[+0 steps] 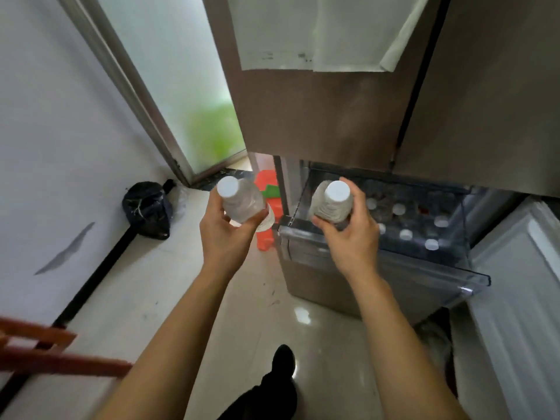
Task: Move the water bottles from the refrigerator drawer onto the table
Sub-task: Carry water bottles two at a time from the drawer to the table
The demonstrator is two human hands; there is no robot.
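Both hands are loaded. My left hand (225, 234) has fingers and thumb curled round the lower body of the left bottle (241, 201), a clear plastic one with its white cap pointing up at the camera. It is held over the floor tiles (169, 283), left of the refrigerator (318, 116) and apart from the drawer. My right hand (351, 234) grips the right bottle (331, 204) the same way, thumb on the near side and fingers round the far side, cap up. That one sits above the front left corner of the open refrigerator drawer (424, 277), lifted off the drawer floor. The drawer is clear plastic and pulled out below the brown fridge doors. Inside it the remaining bottles (406, 234) stand upright, showing as several white caps toward the middle and right; the exact count is hard to call through the dark plastic. White paper sheets (278, 31) hang on the fridge door up top. A black bag (148, 209) lies by the wall at left, and an orange plastic item (266, 189) sits on the floor behind the left bottle, partly hidden. A frosted glass door (181, 71) stands at upper left. Blurred red wooden slats (45, 350) at lower left, can't tell what they belong to. A black shoe (283, 359) is at the bottom centre. A white panel (521, 283) is at right beside the drawer.
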